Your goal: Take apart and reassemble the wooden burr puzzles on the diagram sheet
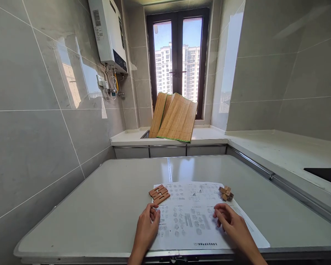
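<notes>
A printed sheet of paper [193, 213] with small diagrams lies on the white table [99, 206] in front of me. My left hand [146, 230] rests on the sheet's left edge, fingers curled and empty, just below a flat set of wooden puzzle pieces [159, 194]. My right hand [231, 222] rests on the sheet's right part, fingers bent and loosely apart, holding nothing. An assembled wooden puzzle knot [226, 193] stands at the sheet's top right corner, a little above that hand.
A folded bamboo mat [176, 117] leans against the window on the counter [278, 147] behind the table. A water heater [109, 33] hangs on the left tiled wall. A dark cooktop [324, 175] lies at the right.
</notes>
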Tool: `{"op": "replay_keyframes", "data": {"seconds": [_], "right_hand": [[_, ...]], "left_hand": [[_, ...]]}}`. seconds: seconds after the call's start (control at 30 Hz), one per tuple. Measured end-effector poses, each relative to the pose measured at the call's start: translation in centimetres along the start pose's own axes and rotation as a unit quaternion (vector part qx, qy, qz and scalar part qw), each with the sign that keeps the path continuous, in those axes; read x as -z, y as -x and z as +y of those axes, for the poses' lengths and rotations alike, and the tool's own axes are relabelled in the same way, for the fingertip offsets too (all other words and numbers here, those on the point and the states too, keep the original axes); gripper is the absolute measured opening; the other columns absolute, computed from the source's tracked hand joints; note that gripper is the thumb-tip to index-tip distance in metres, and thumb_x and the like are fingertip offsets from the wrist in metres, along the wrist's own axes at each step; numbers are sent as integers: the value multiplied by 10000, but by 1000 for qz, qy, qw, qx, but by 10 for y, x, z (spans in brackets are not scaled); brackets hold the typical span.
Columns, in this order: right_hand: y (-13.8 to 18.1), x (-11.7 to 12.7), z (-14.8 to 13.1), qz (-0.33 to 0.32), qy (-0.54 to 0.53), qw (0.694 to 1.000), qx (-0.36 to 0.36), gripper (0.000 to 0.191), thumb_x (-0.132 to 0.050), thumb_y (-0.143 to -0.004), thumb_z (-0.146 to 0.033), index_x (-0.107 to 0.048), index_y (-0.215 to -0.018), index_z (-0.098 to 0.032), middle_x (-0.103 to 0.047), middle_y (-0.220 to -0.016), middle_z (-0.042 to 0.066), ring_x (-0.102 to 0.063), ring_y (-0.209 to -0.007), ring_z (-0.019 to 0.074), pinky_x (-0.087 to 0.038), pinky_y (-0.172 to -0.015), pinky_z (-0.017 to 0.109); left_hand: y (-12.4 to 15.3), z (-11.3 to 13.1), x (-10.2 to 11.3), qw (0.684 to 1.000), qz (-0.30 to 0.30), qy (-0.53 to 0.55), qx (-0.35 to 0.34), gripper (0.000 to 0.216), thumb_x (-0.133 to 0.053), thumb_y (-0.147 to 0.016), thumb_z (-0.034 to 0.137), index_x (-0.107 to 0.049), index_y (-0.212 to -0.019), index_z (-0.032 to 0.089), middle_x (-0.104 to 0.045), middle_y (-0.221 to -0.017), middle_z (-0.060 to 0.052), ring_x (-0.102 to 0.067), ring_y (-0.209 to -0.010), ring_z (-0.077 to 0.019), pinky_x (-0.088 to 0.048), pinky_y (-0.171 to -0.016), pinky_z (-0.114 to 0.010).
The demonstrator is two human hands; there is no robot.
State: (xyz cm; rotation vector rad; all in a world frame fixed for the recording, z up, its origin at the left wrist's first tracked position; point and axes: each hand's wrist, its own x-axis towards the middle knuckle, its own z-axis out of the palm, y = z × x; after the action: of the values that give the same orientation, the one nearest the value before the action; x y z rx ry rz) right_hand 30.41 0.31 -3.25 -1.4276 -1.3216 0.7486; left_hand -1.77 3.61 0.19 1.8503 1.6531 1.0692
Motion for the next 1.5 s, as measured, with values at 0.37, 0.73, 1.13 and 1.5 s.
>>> {"op": "replay_keyframes", "data": {"seconds": [0.37,0.73,1.13,1.5], "right_hand": [[-1,5,15,-1,-35,999,-27,378,-585,-833,-572,-624,-952,-216,-713,-768,40,-659,-589,190,-531,-585,290],[-1,4,17,-1,-21,1000,-20,336,-586,-845,-535,-630,-935,-214,-706,-756,25,-647,-592,176,-542,-603,279],[-2,3,18,-10,-16,1000,-18,377,-556,-854,-572,-614,-948,-212,-703,-762,30,-642,-589,179,-533,-615,287],[1,4,13,-2,-1,1000,-14,334,-567,-857,-538,-634,-935,-220,-717,-755,29,-640,-606,187,-538,-622,290]], "left_hand": [[0,-3,1,1000,-5,10,-2,291,-478,-889,474,-603,-970,224,-605,-713,6,-587,-681,-200,-452,-651,-284],[-1,2,1,1000,-5,-5,-5,292,-474,-889,479,-612,-965,233,-625,-712,11,-594,-676,-195,-461,-655,-277],[-2,0,1,1000,-12,-1,-4,290,-465,-910,477,-600,-987,232,-609,-726,14,-589,-697,-196,-451,-662,-278],[0,0,1,1000,-4,7,-2,294,-477,-903,486,-611,-979,235,-602,-728,17,-572,-695,-198,-440,-657,-275]]}}
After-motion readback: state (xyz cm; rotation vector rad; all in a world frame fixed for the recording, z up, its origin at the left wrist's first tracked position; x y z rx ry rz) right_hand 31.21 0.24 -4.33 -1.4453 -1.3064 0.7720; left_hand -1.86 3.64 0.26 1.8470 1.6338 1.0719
